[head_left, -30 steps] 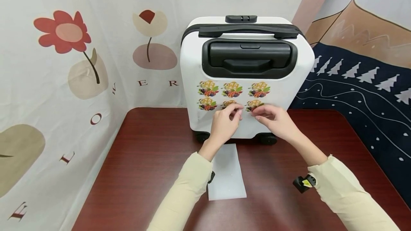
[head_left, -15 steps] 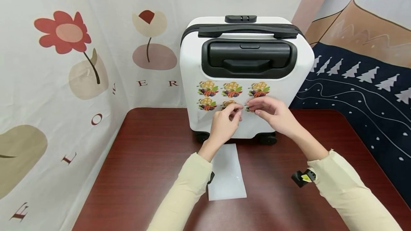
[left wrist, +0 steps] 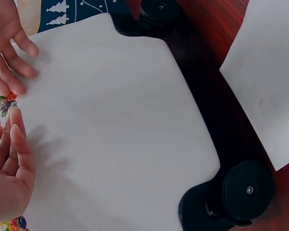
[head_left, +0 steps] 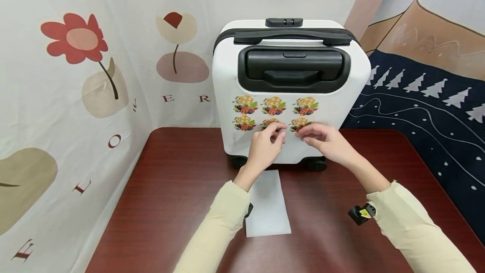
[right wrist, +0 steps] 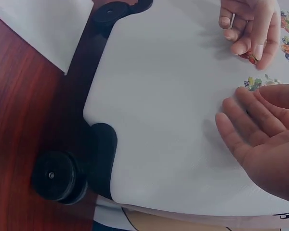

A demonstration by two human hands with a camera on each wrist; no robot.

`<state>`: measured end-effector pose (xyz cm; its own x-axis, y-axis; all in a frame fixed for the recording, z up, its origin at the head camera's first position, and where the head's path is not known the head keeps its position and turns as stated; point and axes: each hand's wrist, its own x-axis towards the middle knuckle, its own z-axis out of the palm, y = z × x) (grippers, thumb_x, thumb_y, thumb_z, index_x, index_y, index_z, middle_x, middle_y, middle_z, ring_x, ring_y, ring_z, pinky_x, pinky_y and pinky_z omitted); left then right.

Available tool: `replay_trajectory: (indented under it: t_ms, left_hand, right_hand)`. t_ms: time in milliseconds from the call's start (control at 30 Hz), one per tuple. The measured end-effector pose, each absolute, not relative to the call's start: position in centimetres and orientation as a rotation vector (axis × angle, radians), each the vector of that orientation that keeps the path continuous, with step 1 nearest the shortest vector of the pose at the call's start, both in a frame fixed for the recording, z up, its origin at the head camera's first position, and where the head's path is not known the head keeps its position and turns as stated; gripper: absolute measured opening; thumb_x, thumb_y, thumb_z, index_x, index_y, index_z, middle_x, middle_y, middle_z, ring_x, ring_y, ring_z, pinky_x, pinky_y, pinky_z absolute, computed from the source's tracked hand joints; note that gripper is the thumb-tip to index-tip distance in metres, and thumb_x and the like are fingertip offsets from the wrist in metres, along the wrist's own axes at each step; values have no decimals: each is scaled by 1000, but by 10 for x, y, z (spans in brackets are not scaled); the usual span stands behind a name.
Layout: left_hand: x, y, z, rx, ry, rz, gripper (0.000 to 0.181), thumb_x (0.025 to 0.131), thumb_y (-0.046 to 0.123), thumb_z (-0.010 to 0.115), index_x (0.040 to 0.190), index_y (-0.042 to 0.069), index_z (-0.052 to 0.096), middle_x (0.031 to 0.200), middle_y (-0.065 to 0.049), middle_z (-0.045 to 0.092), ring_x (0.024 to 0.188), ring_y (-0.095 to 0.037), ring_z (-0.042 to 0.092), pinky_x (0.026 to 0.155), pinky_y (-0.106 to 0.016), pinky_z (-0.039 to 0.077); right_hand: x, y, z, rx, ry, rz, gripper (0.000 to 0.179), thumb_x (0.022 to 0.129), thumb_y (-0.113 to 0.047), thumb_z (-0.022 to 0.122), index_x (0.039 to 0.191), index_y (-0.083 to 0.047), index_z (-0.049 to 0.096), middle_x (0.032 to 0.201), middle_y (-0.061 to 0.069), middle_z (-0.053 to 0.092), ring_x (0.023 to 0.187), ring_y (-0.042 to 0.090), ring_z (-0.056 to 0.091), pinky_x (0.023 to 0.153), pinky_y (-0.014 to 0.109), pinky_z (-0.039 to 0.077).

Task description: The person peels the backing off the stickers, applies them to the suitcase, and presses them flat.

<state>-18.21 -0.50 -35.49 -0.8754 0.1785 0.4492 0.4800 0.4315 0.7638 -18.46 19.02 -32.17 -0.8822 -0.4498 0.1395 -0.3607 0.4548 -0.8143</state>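
Observation:
A white suitcase [head_left: 295, 148] stands upright on the table, bearing two rows of colourful fruit stickers. My right hand [head_left: 327, 140] has its fingertips at the lower right sticker [head_left: 298, 123], covering part of it. In the right wrist view, the fingers of that right hand [right wrist: 260, 127] are loosely spread, with no object seen between them. My left hand [head_left: 265, 144] overlaps the lower middle sticker [head_left: 269, 121], its fingers bent softly near the suitcase surface. The left wrist view shows the left hand [left wrist: 12, 175] with nothing visible in its fingers.
A white paper sheet [head_left: 269, 210] lies on the dark red table [head_left: 170, 205] before the suitcase. Black wheels [head_left: 316, 164] carry the case, and a black handle recess [head_left: 295, 83] is above the stickers. Printed cloth [head_left: 132, 33] hangs behind.
My right hand rose a little over the lower right sticker, then came back down, uncovering most of it again. The left hand has stayed in place.

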Motion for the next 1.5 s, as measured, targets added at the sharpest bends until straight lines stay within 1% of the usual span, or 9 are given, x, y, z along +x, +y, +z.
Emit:
replay_trajectory:
  t_ms: [200, 433, 567, 800, 933, 1000, 1067, 1233, 1500]
  left_hand:
    - [-182, -5, -355, -569, -2388, -1424, 17, 91, 13, 55, 106, 10, 63, 72, 2, 65, 61, -6, 57, 55, -19, 43]
    - [-182, -5, -355, -575, -2382, -1424, 17, 91, 12, 55, 106, 10, 63, 72, 1, 65, 60, -7, 57, 54, -19, 43]
    - [-183, -4, -356, -575, -2381, -1425, 17, 91, 13, 55, 106, 10, 62, 71, 2, 65, 60, -6, 56, 53, -19, 42]
    - [-183, -4, -356, -578, -2388, -1431, 18, 91, 13, 55, 107, 10, 62, 71, 3, 64, 58, -5, 56, 53, -19, 42]
    - [-182, -4, -356, -579, -2393, -1429, 18, 91, 13, 55, 108, 10, 62, 71, 2, 65, 58, -5, 55, 52, -19, 42]
    - [-182, -4, -356, -580, -2392, -1426, 18, 91, 13, 55, 107, 10, 62, 71, 2, 65, 58, -5, 55, 52, -19, 41]
    - [-182, -4, -356, -581, -2389, -1427, 18, 91, 13, 55, 107, 10, 62, 71, 2, 65, 58, -5, 55, 52, -19, 41]
    - [-182, -5, -356, -585, -2388, -1433, 18, 91, 13, 54, 108, 10, 61, 71, 2, 65, 57, -5, 54, 51, -19, 41]
    - [-182, -4, -357, -592, -2398, -1431, 19, 91, 13, 55, 109, 10, 61, 71, 2, 65, 56, -5, 54, 50, -19, 40]
  right_hand:
    - [-184, 190, -313, -800, 2645, -1426, 20, 90, -5, 56, 108, 1, 62, 105, 12, 62, 95, 22, 60, 78, 19, 47]
    - [-183, 189, -302, -835, 2648, -1565, 22, 89, -1, 56, 109, 3, 60, 105, 16, 62, 94, 24, 60, 78, 17, 47]
    - [-184, 191, -306, -818, 2641, -1600, 19, 88, 1, 55, 107, 4, 61, 103, 18, 63, 91, 23, 61, 77, 18, 48]
    - [-183, 201, -320, -699, 2679, -1521, 18, 90, -6, 56, 104, 3, 62, 102, 15, 63, 89, 18, 61, 75, 18, 49]
    - [-182, 203, -321, -656, 2706, -1476, 18, 90, -8, 56, 103, 2, 63, 101, 14, 63, 88, 23, 61, 73, 18, 49]
    - [-180, 202, -317, -667, 2716, -1480, 17, 90, -8, 56, 103, 1, 63, 101, 13, 64, 87, 26, 61, 73, 18, 48]
    - [-179, 200, -313, -693, 2715, -1506, 17, 90, -8, 57, 103, 1, 63, 101, 13, 64, 88, 27, 61, 74, 18, 48]
    - [-176, 194, -300, -761, 2706, -1587, 19, 89, -5, 58, 106, 0, 63, 104, 13, 63, 90, 20, 62, 77, 17, 47]
    - [-177, 194, -301, -759, 2723, -1631, 18, 89, -1, 56, 105, 2, 63, 104, 15, 61, 88, 17, 62, 74, 18, 49]
